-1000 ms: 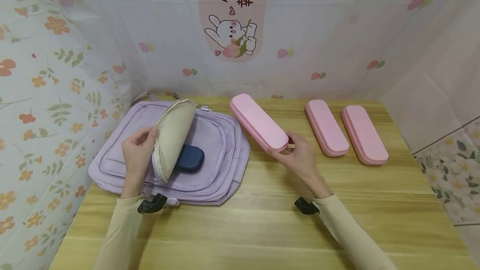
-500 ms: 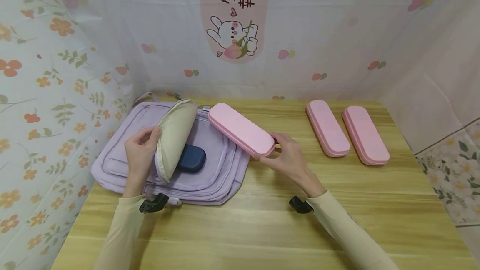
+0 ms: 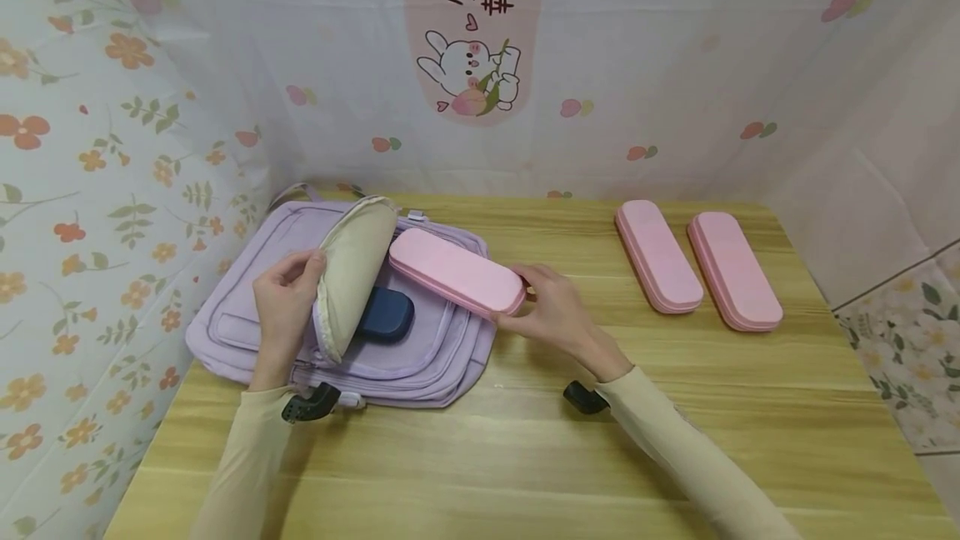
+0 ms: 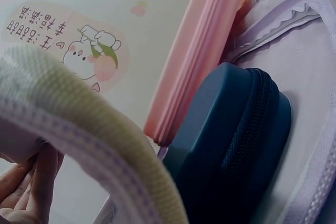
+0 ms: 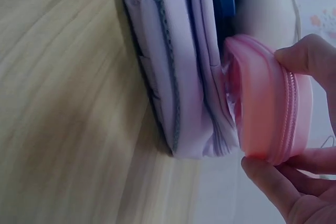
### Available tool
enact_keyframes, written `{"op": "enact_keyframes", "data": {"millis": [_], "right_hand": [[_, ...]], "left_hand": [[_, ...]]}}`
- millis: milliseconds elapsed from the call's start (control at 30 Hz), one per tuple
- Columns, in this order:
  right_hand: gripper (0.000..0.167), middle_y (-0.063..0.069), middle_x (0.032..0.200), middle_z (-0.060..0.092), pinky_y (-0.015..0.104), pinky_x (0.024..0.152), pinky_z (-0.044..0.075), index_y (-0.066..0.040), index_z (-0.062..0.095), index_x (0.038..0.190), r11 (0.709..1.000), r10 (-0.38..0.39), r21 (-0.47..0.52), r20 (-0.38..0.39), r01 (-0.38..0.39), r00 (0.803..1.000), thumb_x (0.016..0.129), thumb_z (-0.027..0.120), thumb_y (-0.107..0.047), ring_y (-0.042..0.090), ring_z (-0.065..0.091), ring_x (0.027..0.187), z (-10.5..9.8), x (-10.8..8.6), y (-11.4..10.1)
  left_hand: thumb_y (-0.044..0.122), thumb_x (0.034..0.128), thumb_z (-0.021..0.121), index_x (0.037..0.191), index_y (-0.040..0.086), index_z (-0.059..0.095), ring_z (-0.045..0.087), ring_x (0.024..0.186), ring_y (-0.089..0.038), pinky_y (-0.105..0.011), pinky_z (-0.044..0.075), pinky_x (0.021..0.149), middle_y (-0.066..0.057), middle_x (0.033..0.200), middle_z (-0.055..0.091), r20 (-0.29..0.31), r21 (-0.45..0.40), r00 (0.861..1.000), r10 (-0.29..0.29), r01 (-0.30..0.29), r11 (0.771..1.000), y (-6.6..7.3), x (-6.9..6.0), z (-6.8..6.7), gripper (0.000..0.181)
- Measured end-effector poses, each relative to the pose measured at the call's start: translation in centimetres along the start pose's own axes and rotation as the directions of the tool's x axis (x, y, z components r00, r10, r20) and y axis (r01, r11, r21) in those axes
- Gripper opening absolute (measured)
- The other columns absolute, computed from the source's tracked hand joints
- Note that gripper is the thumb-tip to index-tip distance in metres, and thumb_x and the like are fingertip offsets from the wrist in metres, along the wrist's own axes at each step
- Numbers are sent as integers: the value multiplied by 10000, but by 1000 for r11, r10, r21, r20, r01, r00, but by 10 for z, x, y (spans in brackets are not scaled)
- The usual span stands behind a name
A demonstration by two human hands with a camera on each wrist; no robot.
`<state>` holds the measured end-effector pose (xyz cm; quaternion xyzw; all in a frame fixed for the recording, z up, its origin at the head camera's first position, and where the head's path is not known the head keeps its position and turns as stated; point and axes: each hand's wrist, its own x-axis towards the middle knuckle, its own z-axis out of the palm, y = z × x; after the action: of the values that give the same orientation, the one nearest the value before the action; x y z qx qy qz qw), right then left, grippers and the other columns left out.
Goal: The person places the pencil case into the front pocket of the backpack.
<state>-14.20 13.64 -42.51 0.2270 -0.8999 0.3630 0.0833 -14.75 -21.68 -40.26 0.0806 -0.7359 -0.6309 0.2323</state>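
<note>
A lilac backpack lies flat on the wooden table. My left hand pinches the edge of its front pocket flap and holds it up, cream lining showing. One end of a dark blue zippered case sticks out from under the flap. My right hand grips a pink zippered pencil case by its right end, thumb and fingers on opposite sides. The pencil case is over the pocket, its far end near the flap. In the left wrist view the pink pencil case stands beside the blue case.
Two more pink pencil cases, one nearer and one farther right, lie side by side on the wooden table. A white printed cloth hangs behind the table, and a flowered cloth hangs at the left.
My right hand has carried the pink pencil case leftward, from beside the backpack to over its open pocket, and turned it flatter across. My left hand keeps holding the flap up.
</note>
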Motion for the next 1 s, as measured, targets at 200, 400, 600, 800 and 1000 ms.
{"op": "enact_keyframes", "data": {"millis": [200,400,600,800,1000], "right_hand": [[687,169,1143,694,393,830,615,26,640,1273,999,-3,-37,16,4,1000,723,865,-319,260,685,991,4,12,-2],[729,191,1176,688,351,830,614,58,626,1286,998,-19,-57,42,22,999,720,873,-329,264,689,998,7,22,-3],[742,187,1172,689,344,792,605,65,633,1272,995,-47,-88,52,51,998,703,866,-349,246,677,947,9,32,-5],[718,168,1163,676,337,776,573,46,627,1273,994,-49,-91,90,57,995,703,860,-323,237,644,931,10,45,-8],[700,169,1162,675,362,829,573,33,612,1276,995,-40,-82,128,51,991,714,866,-296,254,645,985,12,55,-10]], "left_hand": [[95,927,716,1040,-135,723,668,726,40,-97,528,687,231,797,705,8,-9,1000,8,-8,1000,2,0,1,255],[106,924,728,1029,-131,726,679,738,24,-103,536,698,174,817,728,6,-29,1000,11,-11,1000,1,0,1,259],[96,914,737,982,-75,757,688,742,7,-116,545,702,138,816,738,-6,-57,1000,18,-19,998,0,0,1,185],[92,914,732,985,-90,751,683,726,7,-117,541,687,127,816,747,-16,-57,1000,17,-17,998,0,-1,1,196],[79,921,717,1008,-112,739,686,734,19,-109,540,698,169,797,736,-22,-43,1000,14,-15,999,1,-2,0,212]]}}
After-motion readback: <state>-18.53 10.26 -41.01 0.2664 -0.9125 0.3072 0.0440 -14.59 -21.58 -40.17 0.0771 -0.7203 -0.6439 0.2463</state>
